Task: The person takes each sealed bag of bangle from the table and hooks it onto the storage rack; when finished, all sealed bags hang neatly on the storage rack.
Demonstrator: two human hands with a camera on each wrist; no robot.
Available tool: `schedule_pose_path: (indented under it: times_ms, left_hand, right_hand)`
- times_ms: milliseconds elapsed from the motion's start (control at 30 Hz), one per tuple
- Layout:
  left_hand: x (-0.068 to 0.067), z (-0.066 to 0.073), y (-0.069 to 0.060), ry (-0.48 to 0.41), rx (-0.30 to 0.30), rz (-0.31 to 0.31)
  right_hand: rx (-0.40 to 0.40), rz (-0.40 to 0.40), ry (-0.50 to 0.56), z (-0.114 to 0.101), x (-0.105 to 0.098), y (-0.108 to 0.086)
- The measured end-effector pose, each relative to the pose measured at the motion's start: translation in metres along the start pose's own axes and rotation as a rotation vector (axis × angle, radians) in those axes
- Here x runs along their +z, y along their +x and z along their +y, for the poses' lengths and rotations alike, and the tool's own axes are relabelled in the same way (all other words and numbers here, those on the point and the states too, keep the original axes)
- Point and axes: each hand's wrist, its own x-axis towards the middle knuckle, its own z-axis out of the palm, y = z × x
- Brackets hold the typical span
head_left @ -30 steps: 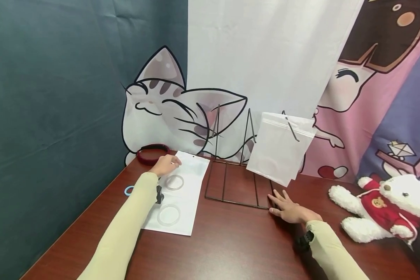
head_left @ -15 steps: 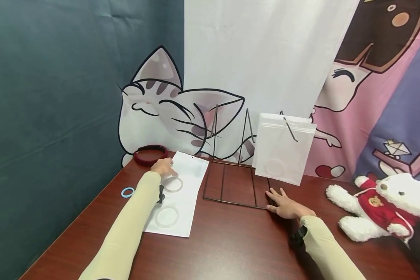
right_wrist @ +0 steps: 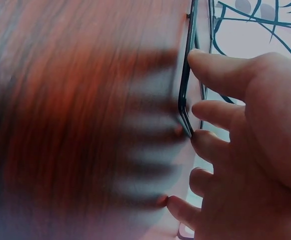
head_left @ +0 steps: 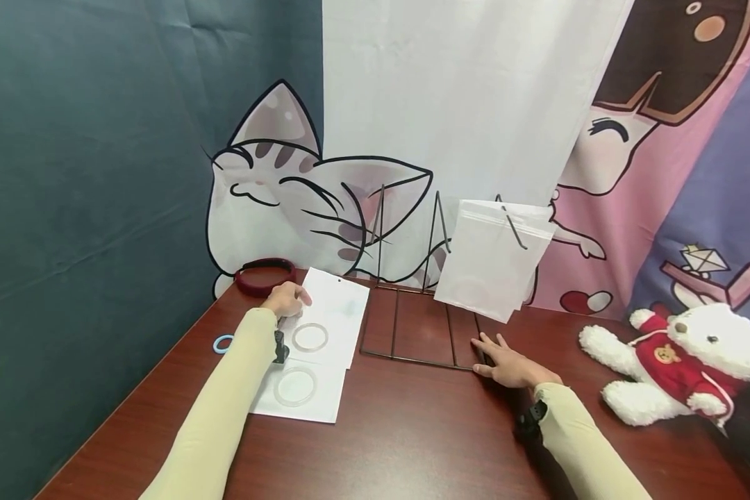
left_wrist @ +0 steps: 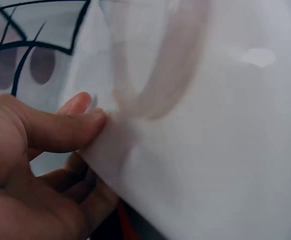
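My left hand [head_left: 286, 300] pinches the left edge of a white translucent zip bag [head_left: 340, 305]; in the left wrist view, thumb and fingers grip the bag's edge [left_wrist: 210, 165]. A pale ring [head_left: 310, 337] shows inside it. Beneath and nearer lies a second white bag [head_left: 321, 410] with a ring [head_left: 295, 387], partly overlapped by the first. My right hand [head_left: 509, 364], fingers spread, rests at the front right corner of a black wire rack [head_left: 406, 359]. The right wrist view shows thumb and fingertips touching the rack's wire [right_wrist: 186, 75]. White bags [head_left: 494, 260] hang on the rack's right hook.
Behind the left hand lies a dark red headband [head_left: 264, 278]. A light blue ring [head_left: 221, 343] sits by the left forearm. A white teddy bear [head_left: 669, 361] in a red top sits at the right of the brown table [head_left: 400, 444]. Printed curtains stand behind.
My left hand drew back slightly, its fingers coming to the upper bag's edge, and that bag now overlaps the nearer one visibly. The hung bags swung a little. My right hand stayed on the rack.
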Motion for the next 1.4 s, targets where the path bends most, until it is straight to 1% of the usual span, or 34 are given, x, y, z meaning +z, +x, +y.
schedule_pose_path:
  times_ms: [167,200,267,333,400,500,600,667,767,867,967,1033,1100,1233,1300,1400]
  left_hand:
    - [-0.014,-0.005,-0.007,-0.074,0.082,-0.162]
    - [-0.017,-0.005,-0.009,-0.093,0.093,-0.187]
    - [-0.021,-0.006,-0.013,-0.105,0.119,-0.213]
    - [-0.025,-0.007,-0.018,-0.103,0.147,-0.213]
    - [-0.027,-0.008,-0.023,-0.125,0.175,-0.207]
    - [-0.031,-0.008,-0.032,-0.140,0.232,-0.182]
    - [-0.033,-0.006,-0.042,-0.149,0.298,-0.163]
    - [-0.034,-0.002,-0.050,-0.140,0.347,-0.151]
    - [-0.034,0.008,-0.062,-0.128,0.421,-0.134]
    - [-0.035,0.020,-0.075,-0.115,0.491,-0.113]
    - [-0.035,0.034,-0.088,-0.131,0.564,-0.111]
    - [-0.034,0.043,-0.095,-0.149,0.615,-0.125]
    - [-0.033,0.052,-0.102,-0.179,0.667,-0.156]
    - [-0.027,0.068,-0.110,-0.205,0.784,-0.205]
    - [-0.024,0.074,-0.113,-0.206,0.833,-0.214]
    - [-0.020,0.084,-0.118,-0.209,0.884,-0.218]
  right_hand:
    - [-0.004,-0.002,0.000,0.001,-0.001,0.001]
    - [-0.004,-0.001,0.002,0.001,-0.001,0.001]
    - [-0.002,0.003,0.001,0.001,-0.002,0.001]
    - [-0.001,0.011,-0.002,0.001,-0.003,0.001]
    - [-0.001,0.015,-0.018,0.001,-0.003,0.001]
    - [0.015,0.018,-0.032,0.002,-0.003,0.001]
    - [0.037,0.020,-0.050,0.002,-0.002,0.002]
    - [0.052,0.025,-0.051,0.002,-0.002,0.002]
    - [0.059,0.035,-0.059,0.003,-0.001,0.002]
    - [0.063,0.043,-0.064,0.003,-0.002,0.001]
    - [0.068,0.051,-0.077,0.002,-0.003,0.000]
    - [0.072,0.053,-0.083,0.001,-0.003,0.000]
    - [0.072,0.051,-0.087,-0.001,-0.003,0.000]
    - [0.076,0.053,-0.088,0.000,-0.002,0.000]
    - [0.079,0.059,-0.089,0.000,-0.002,0.000]
    - [0.085,0.069,-0.083,0.002,-0.001,0.000]
